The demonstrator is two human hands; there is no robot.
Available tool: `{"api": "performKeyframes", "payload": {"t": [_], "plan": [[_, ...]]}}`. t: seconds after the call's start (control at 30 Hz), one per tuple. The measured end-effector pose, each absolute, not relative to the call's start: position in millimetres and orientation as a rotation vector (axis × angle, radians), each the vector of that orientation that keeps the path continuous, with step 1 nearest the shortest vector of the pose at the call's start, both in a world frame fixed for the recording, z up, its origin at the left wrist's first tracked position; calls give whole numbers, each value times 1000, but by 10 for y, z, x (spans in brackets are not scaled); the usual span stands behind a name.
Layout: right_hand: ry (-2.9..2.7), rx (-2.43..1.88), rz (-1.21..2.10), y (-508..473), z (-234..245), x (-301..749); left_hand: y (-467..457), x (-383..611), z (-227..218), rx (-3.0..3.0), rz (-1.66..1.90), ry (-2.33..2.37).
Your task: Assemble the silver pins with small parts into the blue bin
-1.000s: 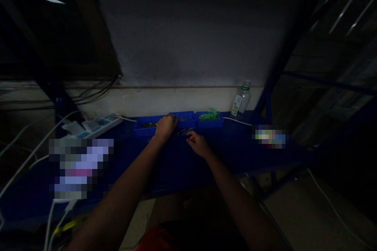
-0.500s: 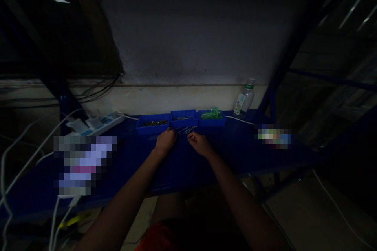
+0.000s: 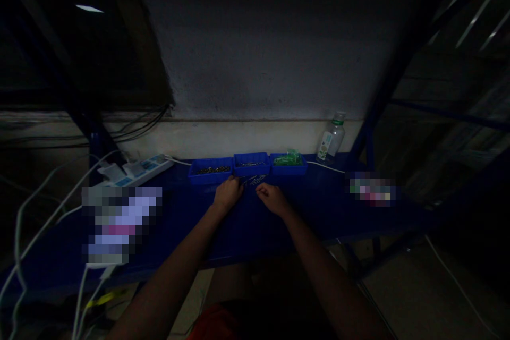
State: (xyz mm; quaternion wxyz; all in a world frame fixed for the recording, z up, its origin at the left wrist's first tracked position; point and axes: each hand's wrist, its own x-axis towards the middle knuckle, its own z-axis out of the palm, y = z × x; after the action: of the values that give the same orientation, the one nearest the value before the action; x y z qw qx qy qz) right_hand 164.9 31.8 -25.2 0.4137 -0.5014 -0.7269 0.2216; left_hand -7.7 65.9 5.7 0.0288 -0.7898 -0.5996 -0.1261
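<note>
My left hand (image 3: 229, 193) rests on the blue table just in front of the bins, its fingers curled closed. Whatever it may hold is hidden. To its right, my right hand (image 3: 272, 197) has thumb and fingertips pinched together; anything between them is too small and dark to name. Several thin metal pin-like pieces (image 3: 258, 179) lie loose on the table between and just beyond my hands. Behind them stand three blue bins: one with small brassy metal parts (image 3: 214, 170), a middle one with thin metal pieces (image 3: 251, 163), and one with green plastic bags or pieces (image 3: 289, 159).
A white power strip (image 3: 145, 172) with plugs and cables lies at the left, near a blurred-out object (image 3: 123, 223). A clear bottle (image 3: 331, 141) with a green-ringed neck stands at the back right. Another blurred-out item (image 3: 370, 189) lies on the table's right side.
The whole view has shifted slightly, so things sit a little lower and to the right. Both hands stay near the loose metal pieces, still closed, with only slight movement.
</note>
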Motion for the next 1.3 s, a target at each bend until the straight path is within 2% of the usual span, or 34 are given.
{"api": "performKeyframes", "payload": {"t": [0.2, 0.37, 0.8, 1.0, 1.3], "plan": [[-1824, -1242, 564, 317, -250, 1644, 617, -110, 79, -2421, -583, -1914], [-1770, -1249, 593, 343, -273, 1639, 444, -97, -48, -2585, -838, -1744], [-1759, -1141, 747, 303, -257, 1648, 376, -96, -100, -2827, -992, -1539], [-1729, -1131, 775, 306, -251, 1652, 353, -81, -70, -2825, -1183, -1549], [-1810, -1085, 720, 303, -255, 1643, 298, -68, -34, -3014, -1068, -1444]]}}
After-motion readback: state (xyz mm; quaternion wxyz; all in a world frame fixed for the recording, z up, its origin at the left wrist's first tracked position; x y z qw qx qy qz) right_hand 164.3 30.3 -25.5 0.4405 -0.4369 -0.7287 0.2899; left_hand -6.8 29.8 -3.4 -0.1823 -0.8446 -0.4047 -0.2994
